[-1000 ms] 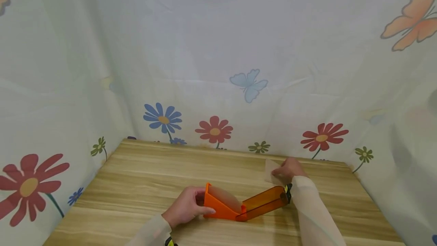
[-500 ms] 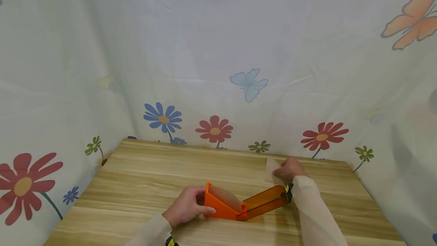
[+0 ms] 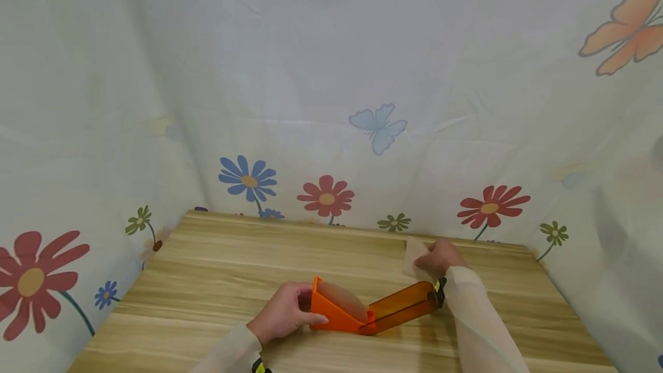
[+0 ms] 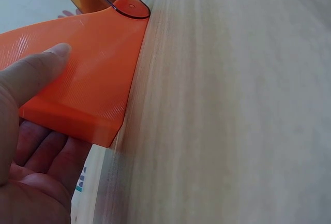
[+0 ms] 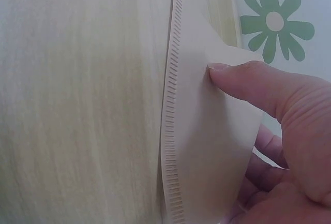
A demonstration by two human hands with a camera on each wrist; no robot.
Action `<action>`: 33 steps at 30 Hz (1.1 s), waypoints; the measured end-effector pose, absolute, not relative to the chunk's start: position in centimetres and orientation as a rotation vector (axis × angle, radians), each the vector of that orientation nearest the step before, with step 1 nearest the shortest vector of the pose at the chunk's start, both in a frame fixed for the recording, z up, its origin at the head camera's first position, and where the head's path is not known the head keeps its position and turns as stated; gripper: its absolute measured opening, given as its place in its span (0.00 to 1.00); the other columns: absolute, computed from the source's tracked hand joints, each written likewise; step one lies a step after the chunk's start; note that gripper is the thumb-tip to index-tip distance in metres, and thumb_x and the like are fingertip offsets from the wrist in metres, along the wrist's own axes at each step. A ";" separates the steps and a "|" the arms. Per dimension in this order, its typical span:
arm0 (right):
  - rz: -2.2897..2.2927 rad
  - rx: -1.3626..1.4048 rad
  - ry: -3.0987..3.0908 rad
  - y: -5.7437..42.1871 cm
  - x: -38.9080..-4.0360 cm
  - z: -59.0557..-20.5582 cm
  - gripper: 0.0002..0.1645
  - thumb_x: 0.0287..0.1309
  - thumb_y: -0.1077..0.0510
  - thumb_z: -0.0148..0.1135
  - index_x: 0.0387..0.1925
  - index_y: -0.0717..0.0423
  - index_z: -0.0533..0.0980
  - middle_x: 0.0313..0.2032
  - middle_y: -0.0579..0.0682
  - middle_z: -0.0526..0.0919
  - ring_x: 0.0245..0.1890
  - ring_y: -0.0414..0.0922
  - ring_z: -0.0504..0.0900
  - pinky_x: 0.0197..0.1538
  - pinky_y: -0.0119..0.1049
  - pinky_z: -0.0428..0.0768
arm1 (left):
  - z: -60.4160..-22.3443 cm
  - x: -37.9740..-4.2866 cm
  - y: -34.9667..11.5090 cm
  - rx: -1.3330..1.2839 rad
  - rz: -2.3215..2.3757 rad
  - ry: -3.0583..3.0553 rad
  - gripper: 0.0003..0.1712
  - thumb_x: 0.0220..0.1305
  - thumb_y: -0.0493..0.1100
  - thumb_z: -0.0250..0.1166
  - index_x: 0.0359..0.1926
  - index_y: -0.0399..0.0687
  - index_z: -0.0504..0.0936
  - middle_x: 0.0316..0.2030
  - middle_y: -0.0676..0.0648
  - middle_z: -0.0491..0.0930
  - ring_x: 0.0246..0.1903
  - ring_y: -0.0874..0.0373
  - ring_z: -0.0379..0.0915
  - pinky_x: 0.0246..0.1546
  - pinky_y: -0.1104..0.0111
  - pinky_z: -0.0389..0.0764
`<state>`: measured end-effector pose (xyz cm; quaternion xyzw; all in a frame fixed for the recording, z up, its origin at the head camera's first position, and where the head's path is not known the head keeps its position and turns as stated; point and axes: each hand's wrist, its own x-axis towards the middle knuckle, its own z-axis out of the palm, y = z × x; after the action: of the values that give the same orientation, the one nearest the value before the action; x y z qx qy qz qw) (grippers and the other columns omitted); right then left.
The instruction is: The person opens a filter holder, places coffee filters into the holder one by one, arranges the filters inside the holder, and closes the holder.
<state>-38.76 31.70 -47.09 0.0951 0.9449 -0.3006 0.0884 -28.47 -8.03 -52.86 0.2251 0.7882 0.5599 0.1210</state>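
An orange coffee filter holder [image 3: 335, 311] stands on the wooden table, its amber see-through lid [image 3: 401, 307] swung out to the right. Pale filter papers [image 3: 342, 297] show in its mouth. My left hand [image 3: 282, 312] grips the holder's left end; in the left wrist view the thumb [image 4: 39, 74] lies along one side and the fingers [image 4: 51, 154] go round the back. Farther back on the right, my right hand [image 3: 442, 256] pinches a beige coffee filter [image 5: 199, 125] with a crimped edge. The thumb presses its face, while the fingers are partly hidden behind it.
The wooden table [image 3: 233, 258] runs back to a pale curtain [image 3: 290, 62] printed with flowers and butterflies, which hangs on three sides. The lid's far end lies close by the right wrist's black strap [image 3: 439, 292].
The coffee filter in my right hand has tilted a little, its upper corner now slightly higher. My left hand, the orange holder and its lid stay where they were.
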 end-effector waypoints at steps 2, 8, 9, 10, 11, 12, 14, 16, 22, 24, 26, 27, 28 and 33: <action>-0.904 0.294 2.808 31.5 -38.5 -46.8 0.37 0.53 0.51 0.77 0.55 0.72 0.74 0.47 0.65 0.80 0.43 0.57 0.77 0.46 0.49 0.81 | -52.9 -28.5 -8.0 0.663 1.639 2.296 0.23 0.55 0.54 0.79 0.52 0.62 0.86 0.44 0.59 0.89 0.42 0.60 0.84 0.47 0.73 0.83; -0.922 0.280 2.828 31.0 -37.9 -46.5 0.42 0.54 0.52 0.76 0.62 0.73 0.69 0.57 0.72 0.77 0.49 0.61 0.77 0.56 0.59 0.80 | -53.0 -28.6 -8.1 0.679 1.647 2.290 0.23 0.55 0.54 0.79 0.52 0.62 0.86 0.44 0.59 0.89 0.42 0.59 0.84 0.47 0.73 0.83; -0.929 0.279 2.830 30.9 -37.8 -46.5 0.42 0.53 0.53 0.77 0.61 0.73 0.69 0.57 0.72 0.77 0.49 0.61 0.77 0.57 0.59 0.79 | -53.0 -28.6 -8.1 0.678 1.647 2.290 0.23 0.55 0.54 0.79 0.52 0.62 0.86 0.44 0.59 0.89 0.42 0.59 0.84 0.47 0.73 0.83; -0.940 0.276 2.834 30.9 -37.8 -46.4 0.42 0.53 0.54 0.77 0.61 0.73 0.69 0.56 0.72 0.77 0.49 0.61 0.77 0.57 0.60 0.79 | -53.1 -28.6 -8.1 0.677 1.647 2.289 0.23 0.55 0.55 0.79 0.52 0.62 0.86 0.44 0.59 0.89 0.42 0.59 0.84 0.47 0.74 0.83; -0.949 0.275 2.837 30.8 -37.7 -46.4 0.41 0.52 0.55 0.77 0.61 0.73 0.69 0.56 0.72 0.77 0.48 0.61 0.77 0.58 0.60 0.79 | -53.1 -28.6 -8.1 0.675 1.648 2.287 0.23 0.55 0.55 0.79 0.52 0.62 0.86 0.45 0.59 0.89 0.42 0.59 0.84 0.47 0.74 0.83; -0.958 0.271 2.840 30.8 -37.7 -46.3 0.41 0.51 0.55 0.78 0.60 0.73 0.70 0.56 0.72 0.77 0.48 0.61 0.77 0.58 0.60 0.78 | -53.1 -28.6 -8.1 0.676 1.647 2.287 0.23 0.55 0.55 0.79 0.52 0.62 0.86 0.45 0.59 0.89 0.42 0.59 0.84 0.47 0.74 0.83; -0.959 0.255 2.853 30.8 -37.6 -46.2 0.41 0.50 0.56 0.78 0.60 0.74 0.71 0.56 0.72 0.78 0.48 0.61 0.77 0.58 0.61 0.78 | -53.2 -28.6 -8.1 0.680 1.648 2.284 0.23 0.55 0.55 0.79 0.52 0.62 0.86 0.45 0.59 0.89 0.42 0.59 0.84 0.47 0.74 0.83; -0.947 0.226 2.872 30.9 -37.6 -46.2 0.41 0.49 0.57 0.78 0.60 0.74 0.71 0.57 0.73 0.77 0.49 0.62 0.77 0.59 0.61 0.78 | -53.2 -28.5 -8.1 0.685 1.647 2.284 0.23 0.55 0.55 0.79 0.52 0.62 0.86 0.44 0.58 0.89 0.42 0.59 0.84 0.47 0.73 0.83; -0.966 0.131 2.918 32.3 -38.3 -47.3 0.29 0.48 0.58 0.79 0.49 0.71 0.79 0.43 0.64 0.83 0.39 0.55 0.78 0.46 0.49 0.82 | -53.3 -28.5 -8.1 0.693 1.649 2.284 0.22 0.56 0.55 0.79 0.52 0.62 0.86 0.44 0.58 0.89 0.42 0.59 0.84 0.47 0.74 0.82; -1.004 0.116 2.902 33.2 -38.9 -48.2 0.26 0.49 0.57 0.79 0.45 0.69 0.81 0.38 0.59 0.83 0.36 0.53 0.77 0.40 0.44 0.81 | -53.3 -28.5 -8.0 0.692 1.650 2.284 0.22 0.55 0.55 0.79 0.52 0.63 0.86 0.44 0.58 0.89 0.42 0.59 0.84 0.47 0.74 0.82; -1.030 0.108 2.878 34.0 -39.4 -49.0 0.23 0.50 0.55 0.78 0.44 0.66 0.83 0.37 0.57 0.83 0.35 0.51 0.78 0.37 0.41 0.81 | -53.3 -28.5 -8.0 0.692 1.650 2.285 0.22 0.56 0.55 0.79 0.52 0.63 0.86 0.45 0.58 0.89 0.42 0.59 0.84 0.47 0.73 0.82; -1.038 0.101 2.868 34.4 -39.6 -49.4 0.22 0.50 0.54 0.78 0.43 0.64 0.84 0.36 0.55 0.83 0.34 0.50 0.78 0.36 0.40 0.81 | -53.3 -28.5 -8.0 0.692 1.649 2.286 0.22 0.56 0.55 0.79 0.52 0.63 0.86 0.45 0.58 0.89 0.42 0.59 0.84 0.47 0.73 0.82; -1.039 0.088 2.862 34.7 -39.8 -49.6 0.21 0.51 0.52 0.78 0.42 0.63 0.84 0.36 0.54 0.83 0.34 0.49 0.78 0.36 0.39 0.81 | -53.3 -28.5 -8.0 0.692 1.649 2.286 0.23 0.56 0.55 0.78 0.52 0.63 0.86 0.45 0.58 0.89 0.42 0.59 0.84 0.48 0.73 0.82; -1.048 0.038 2.838 35.7 -40.1 -49.5 0.22 0.52 0.44 0.77 0.39 0.58 0.86 0.34 0.52 0.84 0.34 0.49 0.78 0.37 0.39 0.80 | -53.1 -28.5 -8.0 0.694 1.651 2.286 0.23 0.56 0.55 0.79 0.52 0.63 0.86 0.45 0.58 0.88 0.43 0.59 0.84 0.48 0.73 0.82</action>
<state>-40.13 35.75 -49.49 0.0126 0.9365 -0.3457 0.0578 -28.47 -8.01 -53.14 0.2373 0.7816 0.5645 0.1187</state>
